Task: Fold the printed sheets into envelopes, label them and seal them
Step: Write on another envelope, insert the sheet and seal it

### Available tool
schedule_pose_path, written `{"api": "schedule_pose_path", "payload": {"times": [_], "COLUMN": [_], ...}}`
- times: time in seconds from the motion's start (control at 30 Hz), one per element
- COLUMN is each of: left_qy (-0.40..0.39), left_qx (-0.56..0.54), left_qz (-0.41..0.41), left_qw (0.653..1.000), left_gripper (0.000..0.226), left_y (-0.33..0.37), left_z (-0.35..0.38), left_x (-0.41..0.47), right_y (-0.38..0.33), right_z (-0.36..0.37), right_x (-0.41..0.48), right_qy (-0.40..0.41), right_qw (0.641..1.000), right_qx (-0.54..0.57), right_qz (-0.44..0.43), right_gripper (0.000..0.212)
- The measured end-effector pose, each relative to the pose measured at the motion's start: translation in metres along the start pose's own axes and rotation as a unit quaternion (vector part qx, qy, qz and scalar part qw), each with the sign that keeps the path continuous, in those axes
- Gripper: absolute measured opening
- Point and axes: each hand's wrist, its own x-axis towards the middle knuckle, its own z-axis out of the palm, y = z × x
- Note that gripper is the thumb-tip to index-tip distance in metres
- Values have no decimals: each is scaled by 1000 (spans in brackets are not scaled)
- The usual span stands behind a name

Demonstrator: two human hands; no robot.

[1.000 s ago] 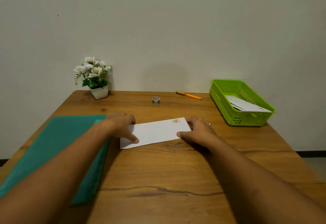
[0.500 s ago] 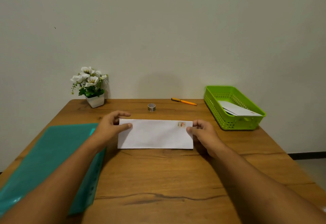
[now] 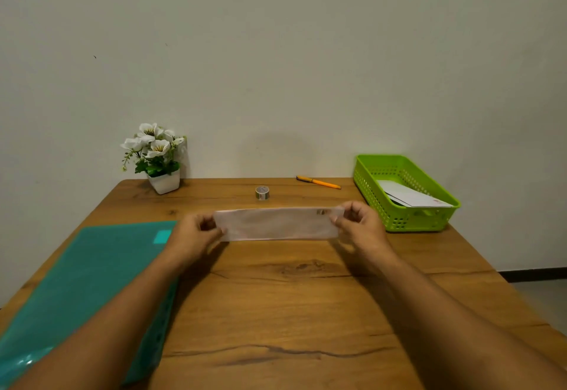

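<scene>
A white envelope (image 3: 277, 223) with a small printed mark near its top right corner is lifted off the wooden table (image 3: 291, 297), tilted up toward me. My left hand (image 3: 196, 236) pinches its left end and my right hand (image 3: 360, 227) pinches its right end. A small roll of tape (image 3: 262, 192) stands just behind the envelope. An orange pen (image 3: 319, 182) lies at the back of the table.
A teal plastic folder (image 3: 86, 291) lies on the left of the table under my left forearm. A green plastic basket (image 3: 408, 221) holding white envelopes sits at the right. A white pot of flowers (image 3: 158, 159) stands back left against the wall.
The envelope was straightened from a slant, then raised off the table and tilted up. Both hands went from resting on its ends to pinching them.
</scene>
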Motion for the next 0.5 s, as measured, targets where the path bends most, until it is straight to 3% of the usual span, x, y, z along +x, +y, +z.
{"api": "schedule_pose_path", "payload": {"times": [0.07,0.2,0.37,0.5], "left_qy": [-6,35,0,10], "left_qx": [62,31,103,29], "left_qz": [-10,3,-21,-34], "left_qw": [998,999,994,999], "left_gripper": [15,4,4,4], "left_y": [-4,8,3,5], "left_z": [9,9,15,14], "left_x": [-5,-4,-3,-1], "right_y": [22,23,29,24], "right_z": [0,-3,-5,-10], "right_x": [-11,-6,-9,-5], "right_qy": [-12,10,-13,-19], "right_qw": [998,999,991,995], "right_qx": [-54,-35,-131,-97], "right_qz": [32,22,31,33], "right_gripper": [14,20,11,11]}}
